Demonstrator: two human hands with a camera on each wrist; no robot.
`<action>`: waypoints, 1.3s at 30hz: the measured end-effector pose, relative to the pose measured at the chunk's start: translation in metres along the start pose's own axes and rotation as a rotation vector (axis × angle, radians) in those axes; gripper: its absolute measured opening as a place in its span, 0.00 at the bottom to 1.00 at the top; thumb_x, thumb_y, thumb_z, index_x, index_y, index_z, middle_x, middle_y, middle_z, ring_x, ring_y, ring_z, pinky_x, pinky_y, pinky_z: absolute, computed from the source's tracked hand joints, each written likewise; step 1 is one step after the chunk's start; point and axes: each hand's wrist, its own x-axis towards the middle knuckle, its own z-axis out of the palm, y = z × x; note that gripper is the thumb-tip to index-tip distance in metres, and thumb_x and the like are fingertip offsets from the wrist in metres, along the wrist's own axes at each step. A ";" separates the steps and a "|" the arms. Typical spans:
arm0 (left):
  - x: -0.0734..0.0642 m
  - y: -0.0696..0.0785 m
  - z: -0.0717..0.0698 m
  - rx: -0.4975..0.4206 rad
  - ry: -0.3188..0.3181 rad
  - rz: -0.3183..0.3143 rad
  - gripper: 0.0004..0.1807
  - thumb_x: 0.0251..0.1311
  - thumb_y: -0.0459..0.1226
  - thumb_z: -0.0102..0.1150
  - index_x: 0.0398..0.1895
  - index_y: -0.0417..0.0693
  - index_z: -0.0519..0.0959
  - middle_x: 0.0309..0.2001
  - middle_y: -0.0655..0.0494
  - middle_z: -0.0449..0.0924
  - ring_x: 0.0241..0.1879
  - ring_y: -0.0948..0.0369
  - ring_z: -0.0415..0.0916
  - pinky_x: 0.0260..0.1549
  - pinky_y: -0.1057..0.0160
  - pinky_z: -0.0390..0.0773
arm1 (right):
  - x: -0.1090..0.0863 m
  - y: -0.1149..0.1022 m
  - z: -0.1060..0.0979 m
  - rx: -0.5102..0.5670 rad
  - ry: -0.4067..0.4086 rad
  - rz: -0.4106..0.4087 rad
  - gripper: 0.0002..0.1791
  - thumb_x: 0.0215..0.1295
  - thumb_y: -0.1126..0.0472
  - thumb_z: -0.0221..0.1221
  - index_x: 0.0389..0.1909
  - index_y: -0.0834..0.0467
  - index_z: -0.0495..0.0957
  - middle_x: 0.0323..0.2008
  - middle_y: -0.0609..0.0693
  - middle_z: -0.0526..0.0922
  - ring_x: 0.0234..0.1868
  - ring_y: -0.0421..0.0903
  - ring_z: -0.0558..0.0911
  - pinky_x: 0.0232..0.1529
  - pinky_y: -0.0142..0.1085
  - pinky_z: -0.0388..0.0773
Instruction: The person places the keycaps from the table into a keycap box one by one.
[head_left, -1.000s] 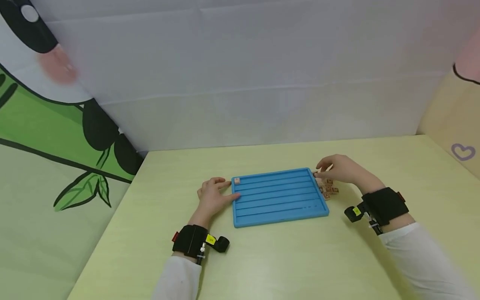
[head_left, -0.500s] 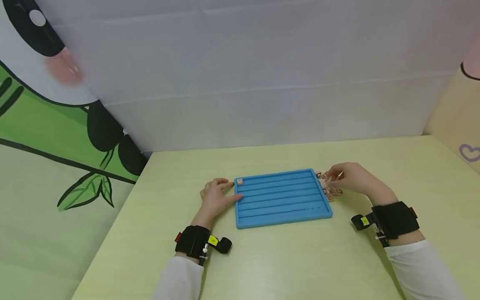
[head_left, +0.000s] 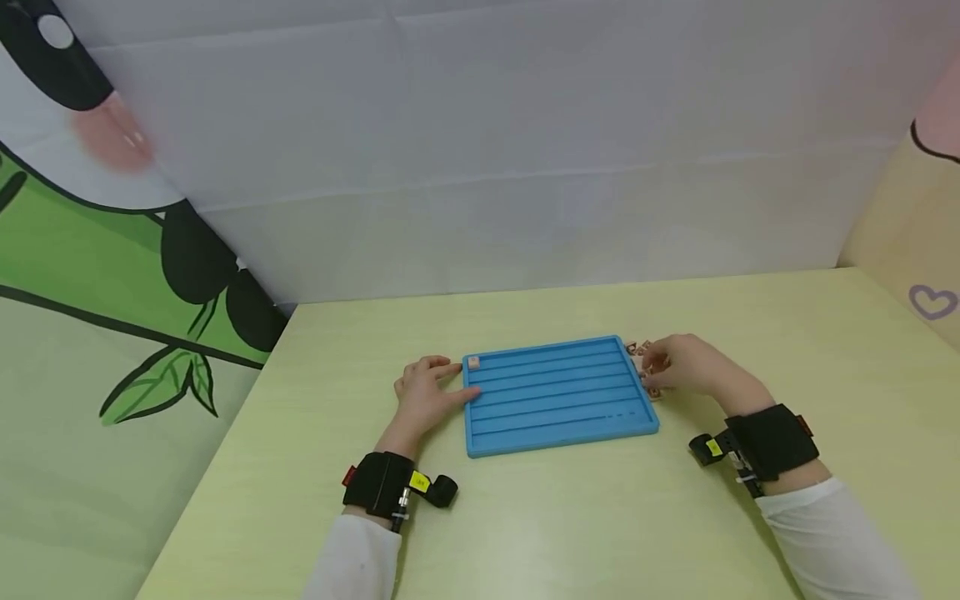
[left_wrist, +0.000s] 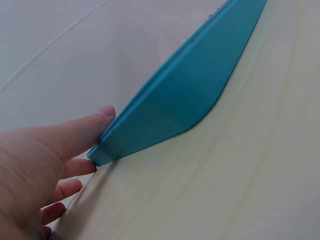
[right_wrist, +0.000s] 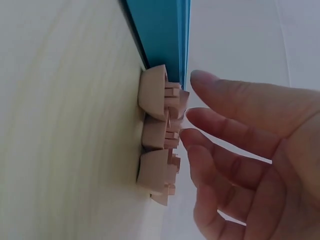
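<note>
A blue tray [head_left: 555, 404] with several long ridged rows lies flat on the table. One small pinkish keycap [head_left: 474, 362] sits in its back left corner. My left hand [head_left: 427, 396] rests at the tray's left edge, fingers extended; in the left wrist view the thumb [left_wrist: 102, 117] lies over the rim. Beyond the right edge is a group of loose keycaps [head_left: 636, 347], partly hidden by my right hand [head_left: 688, 364]. The right wrist view shows several keycaps [right_wrist: 154, 170] with stems exposed; the thumb and loosely bent fingers hover close by, apart, with nothing visible between them.
The pale yellow table [head_left: 570, 525] extends on all sides of the tray. A white cloth backdrop [head_left: 525, 233] stands behind it, with printed panels at left and right. Each wrist wears a black strap [head_left: 381, 483] with a small camera.
My right hand has shifted from the tray's back right corner toward me, along the loose keycaps. The left hand and the tray stay in place, and the head view sways slightly.
</note>
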 end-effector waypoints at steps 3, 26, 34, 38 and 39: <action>0.000 0.001 0.003 0.009 -0.005 0.017 0.33 0.50 0.51 0.69 0.57 0.45 0.77 0.62 0.47 0.67 0.63 0.45 0.56 0.58 0.44 0.49 | -0.003 0.002 0.002 -0.018 0.003 0.006 0.12 0.58 0.62 0.64 0.39 0.66 0.80 0.33 0.55 0.80 0.33 0.47 0.75 0.34 0.38 0.73; 0.002 0.001 0.006 0.025 0.001 0.031 0.33 0.50 0.52 0.69 0.57 0.45 0.78 0.62 0.47 0.68 0.62 0.44 0.56 0.57 0.44 0.49 | 0.001 0.006 0.012 -0.094 0.038 -0.019 0.04 0.60 0.67 0.61 0.35 0.64 0.79 0.29 0.52 0.77 0.28 0.45 0.71 0.32 0.37 0.69; 0.003 0.000 0.007 0.028 0.013 0.033 0.32 0.50 0.51 0.69 0.57 0.46 0.78 0.61 0.47 0.68 0.62 0.45 0.57 0.57 0.43 0.50 | 0.001 0.007 0.006 -0.097 0.061 -0.001 0.08 0.59 0.63 0.63 0.35 0.64 0.80 0.30 0.54 0.80 0.29 0.46 0.73 0.33 0.39 0.72; 0.004 0.000 0.007 0.030 0.017 0.034 0.32 0.50 0.52 0.69 0.57 0.46 0.78 0.61 0.47 0.68 0.62 0.45 0.57 0.57 0.43 0.50 | -0.001 0.006 0.003 -0.076 0.117 -0.011 0.08 0.59 0.64 0.62 0.36 0.65 0.80 0.32 0.57 0.81 0.28 0.46 0.75 0.30 0.38 0.73; 0.004 0.000 0.008 0.029 0.018 0.033 0.32 0.50 0.52 0.69 0.57 0.46 0.78 0.61 0.47 0.68 0.62 0.45 0.57 0.57 0.43 0.50 | -0.001 0.006 0.002 -0.070 0.136 -0.017 0.07 0.58 0.64 0.62 0.35 0.65 0.79 0.33 0.57 0.82 0.28 0.46 0.75 0.29 0.37 0.73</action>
